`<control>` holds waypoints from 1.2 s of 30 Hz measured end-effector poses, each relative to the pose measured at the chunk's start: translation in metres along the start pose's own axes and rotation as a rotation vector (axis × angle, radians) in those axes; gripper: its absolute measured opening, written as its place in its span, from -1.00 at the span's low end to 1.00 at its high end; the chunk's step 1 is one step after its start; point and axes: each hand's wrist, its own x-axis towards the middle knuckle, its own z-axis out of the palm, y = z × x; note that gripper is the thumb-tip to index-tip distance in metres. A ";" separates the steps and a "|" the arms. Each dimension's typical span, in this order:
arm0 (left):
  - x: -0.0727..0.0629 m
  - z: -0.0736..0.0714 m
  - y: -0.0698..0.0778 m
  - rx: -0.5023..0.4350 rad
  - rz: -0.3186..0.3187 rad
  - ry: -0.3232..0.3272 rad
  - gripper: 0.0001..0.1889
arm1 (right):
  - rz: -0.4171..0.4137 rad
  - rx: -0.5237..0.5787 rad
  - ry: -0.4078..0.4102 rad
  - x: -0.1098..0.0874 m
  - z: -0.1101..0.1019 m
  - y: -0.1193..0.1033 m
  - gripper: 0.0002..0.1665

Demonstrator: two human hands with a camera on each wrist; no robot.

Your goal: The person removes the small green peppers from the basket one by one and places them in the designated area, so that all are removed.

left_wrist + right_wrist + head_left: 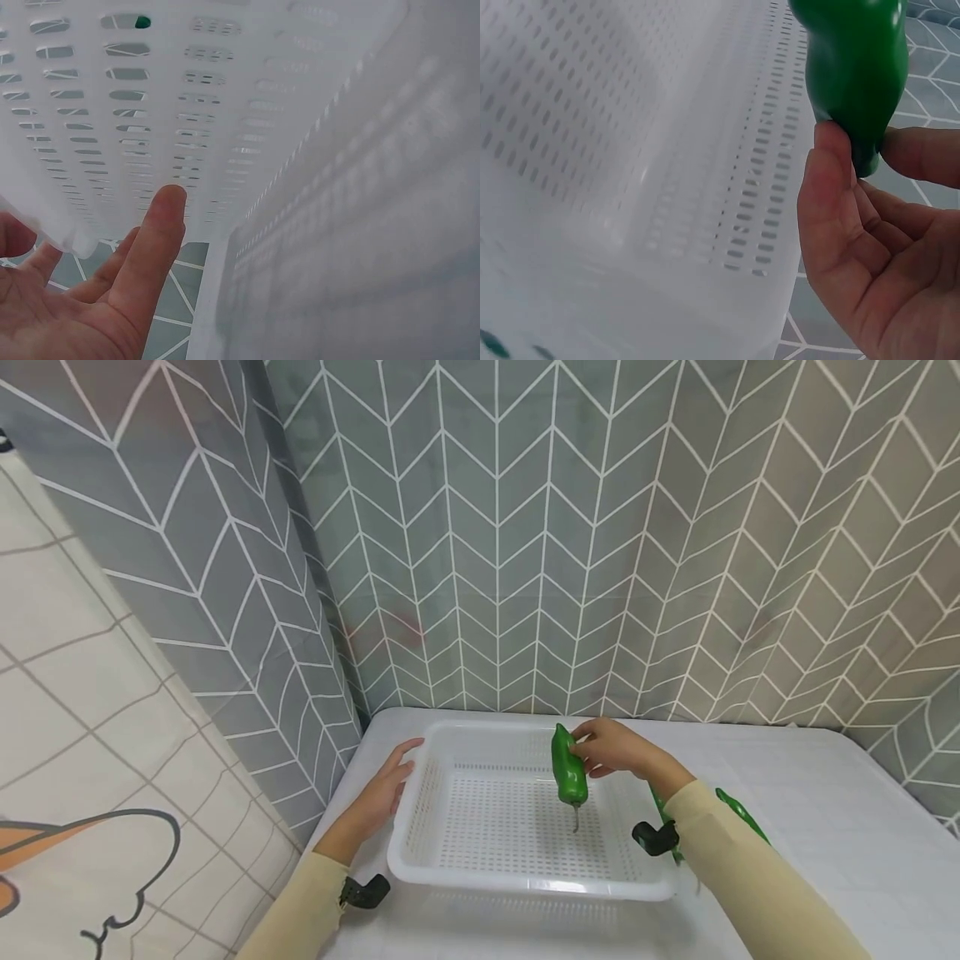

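A white perforated plastic basket (540,887) sits on the white-covered table. Over its inside, towards the back right, my right hand (618,747) holds a green pepper (570,768) with the stem hanging down. The right wrist view shows thumb and fingertips pinching the narrow end of that pepper (859,67). At the basket's left side is my left hand (378,793), fingers extended along the rim. From the left wrist, the index finger of that hand (112,300) lies close against the slotted outer wall (161,172).
To the right of the basket, partly behind my right forearm, lie more green peppers (741,814). A grey chevron-patterned curtain (495,568) rises behind the table. On the left hangs a white checked cloth (90,652) with a cartoon drawing.
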 end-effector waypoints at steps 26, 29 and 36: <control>-0.004 0.003 0.001 0.016 -0.020 0.042 -0.51 | 0.007 0.003 0.024 -0.027 -0.026 0.015 -0.47; -0.003 0.003 0.001 0.022 -0.015 0.036 -0.50 | 0.014 0.003 0.022 -0.031 -0.028 0.016 -0.44; -0.001 0.001 0.001 0.013 -0.008 0.019 -0.50 | 0.036 0.009 0.034 -0.035 -0.034 0.023 -0.44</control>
